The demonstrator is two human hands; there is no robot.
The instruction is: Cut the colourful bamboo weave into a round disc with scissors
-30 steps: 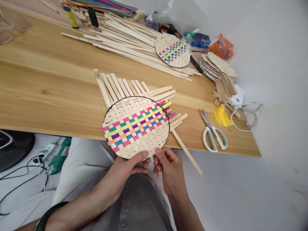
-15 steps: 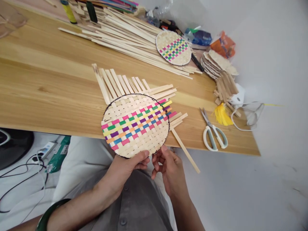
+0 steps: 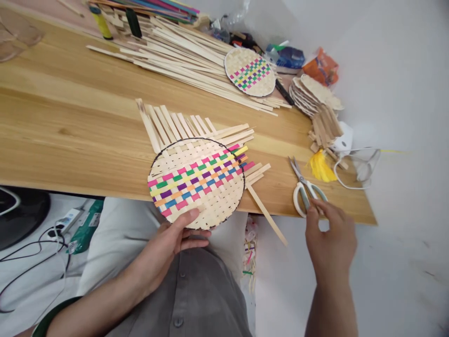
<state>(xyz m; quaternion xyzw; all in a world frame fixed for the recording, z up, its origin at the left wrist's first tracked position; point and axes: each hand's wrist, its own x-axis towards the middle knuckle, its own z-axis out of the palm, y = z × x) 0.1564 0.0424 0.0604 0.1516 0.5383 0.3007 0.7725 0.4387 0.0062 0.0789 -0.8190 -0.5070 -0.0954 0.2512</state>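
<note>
left grip [image 3: 171, 243] closed on woven bamboo disc [image 3: 196, 187], right grip [image 3: 329, 234] open at scissors [image 3: 300, 189]; 1-handed hold risks loose strips [image 3: 170, 122] slipping out.

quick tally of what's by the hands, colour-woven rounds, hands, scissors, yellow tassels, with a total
colour-woven bamboo rounds: 2 (held round, farther round)
hands: 2 (left hand, right hand)
scissors: 1
yellow tassels: 1
total: 6

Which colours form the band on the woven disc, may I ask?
The woven bamboo disc shows pink, green, yellow, purple, orange and blue, best in the head view.
</note>
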